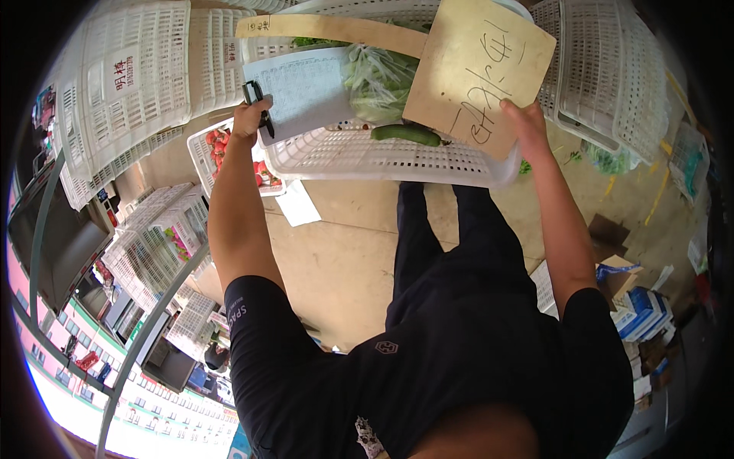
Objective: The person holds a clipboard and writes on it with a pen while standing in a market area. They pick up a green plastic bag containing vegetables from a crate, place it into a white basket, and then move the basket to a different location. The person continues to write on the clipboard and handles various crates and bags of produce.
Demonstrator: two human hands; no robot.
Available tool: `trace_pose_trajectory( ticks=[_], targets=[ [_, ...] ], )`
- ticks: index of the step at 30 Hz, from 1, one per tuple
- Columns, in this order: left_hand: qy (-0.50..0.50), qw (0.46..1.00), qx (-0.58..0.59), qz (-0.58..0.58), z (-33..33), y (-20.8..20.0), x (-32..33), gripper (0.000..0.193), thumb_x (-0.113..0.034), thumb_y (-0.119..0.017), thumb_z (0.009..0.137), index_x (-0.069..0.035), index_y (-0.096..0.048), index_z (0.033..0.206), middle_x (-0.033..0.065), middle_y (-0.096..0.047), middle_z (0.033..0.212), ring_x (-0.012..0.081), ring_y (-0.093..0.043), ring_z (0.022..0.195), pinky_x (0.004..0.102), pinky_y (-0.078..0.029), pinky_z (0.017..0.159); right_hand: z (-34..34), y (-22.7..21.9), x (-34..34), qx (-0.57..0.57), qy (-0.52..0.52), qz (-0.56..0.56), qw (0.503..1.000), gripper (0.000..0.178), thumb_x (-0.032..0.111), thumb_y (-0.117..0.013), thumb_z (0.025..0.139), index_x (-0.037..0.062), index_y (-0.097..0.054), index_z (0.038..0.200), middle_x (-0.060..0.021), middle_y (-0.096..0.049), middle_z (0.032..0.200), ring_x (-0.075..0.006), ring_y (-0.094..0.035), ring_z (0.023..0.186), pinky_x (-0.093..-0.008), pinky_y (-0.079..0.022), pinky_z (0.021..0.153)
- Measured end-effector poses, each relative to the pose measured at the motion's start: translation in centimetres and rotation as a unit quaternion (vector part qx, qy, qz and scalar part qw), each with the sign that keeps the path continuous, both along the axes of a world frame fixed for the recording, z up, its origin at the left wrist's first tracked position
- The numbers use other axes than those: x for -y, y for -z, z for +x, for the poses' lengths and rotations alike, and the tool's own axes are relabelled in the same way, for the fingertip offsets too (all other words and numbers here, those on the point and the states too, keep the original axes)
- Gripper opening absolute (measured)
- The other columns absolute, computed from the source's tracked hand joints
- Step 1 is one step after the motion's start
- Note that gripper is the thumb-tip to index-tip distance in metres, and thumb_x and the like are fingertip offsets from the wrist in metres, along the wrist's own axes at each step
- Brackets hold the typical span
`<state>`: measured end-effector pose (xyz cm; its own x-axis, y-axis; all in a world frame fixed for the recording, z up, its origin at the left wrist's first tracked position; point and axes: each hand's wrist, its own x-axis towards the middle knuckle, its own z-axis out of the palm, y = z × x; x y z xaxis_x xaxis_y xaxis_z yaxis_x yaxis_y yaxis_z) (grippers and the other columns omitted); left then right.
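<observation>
My left hand (251, 118) is closed at the near-left corner of a written sheet of paper (300, 90), with a black pen (266, 122) by its fingers. My right hand (526, 130) grips the lower right edge of a square piece of cardboard (482, 73) with large handwriting. Both are over a white perforated crate (329, 157). Inside it are a clear plastic bag of green vegetables (381, 83) and a long green cucumber-like vegetable (407, 135). A narrow cardboard strip (336, 30) lies across the crate's far part, partly covered by the square piece.
Left of the crate stands a smaller white basket of red produce (267, 180), with a white sheet (298, 203) below it on the floor. Stacked white crates (126, 84) rise at left, others (600, 69) at right. Blue-and-white boxes (641, 314) lie at lower right.
</observation>
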<state>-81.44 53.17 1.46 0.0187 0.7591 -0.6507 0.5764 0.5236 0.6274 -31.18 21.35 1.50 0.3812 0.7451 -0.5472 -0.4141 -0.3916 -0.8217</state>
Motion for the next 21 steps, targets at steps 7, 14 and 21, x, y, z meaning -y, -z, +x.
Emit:
trace_pose_trajectory(
  ticks=[7,14,21],
  targets=[
    [0.052,0.998,-0.046,-0.001,-1.5,-1.2,-0.5,0.018,-0.023,-0.077,0.077,-0.008,-0.07,0.086,-0.0027,-0.058,0.071,0.0106,-0.049,0.061,0.0289,-0.038,0.058,-2.2,-0.1,0.8,0.009,0.016,-0.021,1.0,0.058,0.014,-0.069,0.088,0.0013,-0.044,0.139,-0.0095,-0.059,0.129,-0.018,-0.058,0.114,-0.0341,-0.046,0.096],
    [0.019,0.999,0.028,0.0,0.2,-0.5,0.4,0.014,-0.017,-0.076,0.076,-0.007,-0.068,0.083,-0.0013,-0.06,0.071,0.0111,-0.052,0.062,0.0285,-0.041,0.06,-0.2,2.1,1.4,0.096,-0.017,-0.061,0.993,0.047,0.013,-0.069,0.087,0.0016,-0.056,0.131,-0.0069,-0.066,0.12,-0.0169,-0.062,0.107,-0.0314,-0.049,0.09],
    [0.011,0.998,0.066,0.018,2.9,0.4,0.1,0.013,-0.016,-0.074,0.077,-0.008,-0.066,0.083,-0.0017,-0.058,0.07,0.0109,-0.051,0.062,0.029,-0.04,0.058,1.3,3.0,1.7,0.117,0.038,-0.015,0.992,0.043,0.015,-0.07,0.087,0.0002,-0.06,0.126,-0.0084,-0.068,0.119,-0.0177,-0.064,0.105,-0.032,-0.051,0.089]
  ],
)
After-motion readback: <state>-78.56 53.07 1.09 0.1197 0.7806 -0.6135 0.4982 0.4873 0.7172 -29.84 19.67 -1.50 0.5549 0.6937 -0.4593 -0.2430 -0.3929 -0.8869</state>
